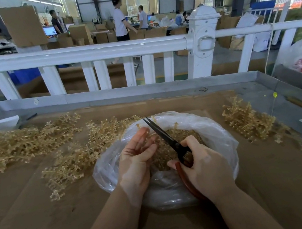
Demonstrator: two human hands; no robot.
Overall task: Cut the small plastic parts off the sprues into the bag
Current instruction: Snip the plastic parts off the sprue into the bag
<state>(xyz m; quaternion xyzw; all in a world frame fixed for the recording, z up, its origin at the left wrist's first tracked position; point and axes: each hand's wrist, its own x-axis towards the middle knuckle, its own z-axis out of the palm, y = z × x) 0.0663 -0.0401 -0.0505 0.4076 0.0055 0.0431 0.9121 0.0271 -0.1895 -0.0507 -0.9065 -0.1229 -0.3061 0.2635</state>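
Over the clear plastic bag (213, 129) now, cut amber parts (188, 136) heaped inside. Right hand (203, 165) wrapped around red-handled scissors (167, 138), blades nearly together, tips up. Left hand (136, 153) palm-up, fingers loosely extended beside the blades; a sprue there, hard to tell. Uncut sprues (26, 144) piled left on cardboard (33, 216), more sprues at right (248, 119).

Two bare forearms, entering from the bottom edge and meeting over the clear plastic bag (218, 134). No sleeves, gloves, rings, watch or bracelets in sight. Left hand (136, 155) and right hand (203, 163) both uncovered, with short, plain fingernails.
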